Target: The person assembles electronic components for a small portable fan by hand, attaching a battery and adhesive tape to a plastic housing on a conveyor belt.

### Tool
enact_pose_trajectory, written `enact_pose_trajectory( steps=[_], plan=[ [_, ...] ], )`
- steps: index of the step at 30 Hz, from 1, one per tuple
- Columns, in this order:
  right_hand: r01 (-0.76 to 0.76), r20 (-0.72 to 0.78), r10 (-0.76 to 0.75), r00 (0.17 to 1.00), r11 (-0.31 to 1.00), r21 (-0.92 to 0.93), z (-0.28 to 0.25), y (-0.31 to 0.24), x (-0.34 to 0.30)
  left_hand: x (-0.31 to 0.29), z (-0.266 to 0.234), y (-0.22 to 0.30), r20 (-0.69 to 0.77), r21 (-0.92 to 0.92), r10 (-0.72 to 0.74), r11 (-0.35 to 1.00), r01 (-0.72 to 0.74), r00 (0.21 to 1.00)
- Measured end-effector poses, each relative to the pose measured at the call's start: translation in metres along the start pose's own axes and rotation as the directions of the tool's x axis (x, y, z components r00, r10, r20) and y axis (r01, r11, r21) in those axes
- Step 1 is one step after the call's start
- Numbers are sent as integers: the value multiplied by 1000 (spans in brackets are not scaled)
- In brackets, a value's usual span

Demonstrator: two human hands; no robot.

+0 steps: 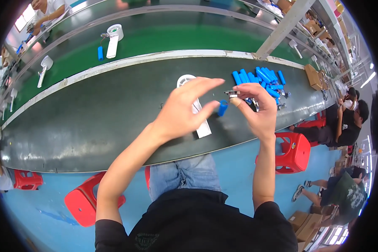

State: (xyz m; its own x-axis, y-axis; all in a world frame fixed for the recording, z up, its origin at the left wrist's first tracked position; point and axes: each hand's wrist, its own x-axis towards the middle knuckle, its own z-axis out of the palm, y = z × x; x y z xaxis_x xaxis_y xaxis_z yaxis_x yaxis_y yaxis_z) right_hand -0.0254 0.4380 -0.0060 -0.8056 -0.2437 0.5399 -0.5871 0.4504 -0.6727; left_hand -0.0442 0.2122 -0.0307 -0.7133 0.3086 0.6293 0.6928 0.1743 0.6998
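Observation:
My right hand (259, 108) pinches a small round part with a dark circuit board (232, 93) between thumb and fingertips, above the dark table. Just below it is a blue cylindrical battery cell (223, 108); whether a wire joins the two I cannot make out. My left hand (184, 107) is open, thumb and fingers apart, with its fingertips close to the board but not on it. Beneath the left hand lies a white handheld fan body (203, 129), its round head up and its handle toward me; the hand hides its middle.
Many blue battery cells (264, 76) lie piled at the right, with small boards (286, 94) beside them. A cardboard box (313, 77) stands farther right. Beyond the white rail, a green conveyor belt (155, 40) carries more white fan bodies (112, 44). Red stools (296, 152) stand along the table's near edge.

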Motion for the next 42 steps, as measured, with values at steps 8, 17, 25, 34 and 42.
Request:
enact_pose_trajectory(
  steps=[8,17,25,34,42],
  plan=[
    [-77,-55,140,989,787,612,7,-31,11,-1,-14,52,-141,-162,-131,981,108,981],
    [-351,382,307,872,935,50,40,17,-8,-28,-29,22,133,-99,-432,890,445,892],
    [-502,276,448,850,848,170,51,23,-13,-25,16,1,156,580,-106,814,-4,982],
    [-248,204,191,960,920,303,63,25,-5,-29,8,-11,45,538,-84,842,47,995],
    [-62,82,49,995,985,164,85,37,-2,-35,-6,-23,-24,460,-110,881,109,994]
  ],
)
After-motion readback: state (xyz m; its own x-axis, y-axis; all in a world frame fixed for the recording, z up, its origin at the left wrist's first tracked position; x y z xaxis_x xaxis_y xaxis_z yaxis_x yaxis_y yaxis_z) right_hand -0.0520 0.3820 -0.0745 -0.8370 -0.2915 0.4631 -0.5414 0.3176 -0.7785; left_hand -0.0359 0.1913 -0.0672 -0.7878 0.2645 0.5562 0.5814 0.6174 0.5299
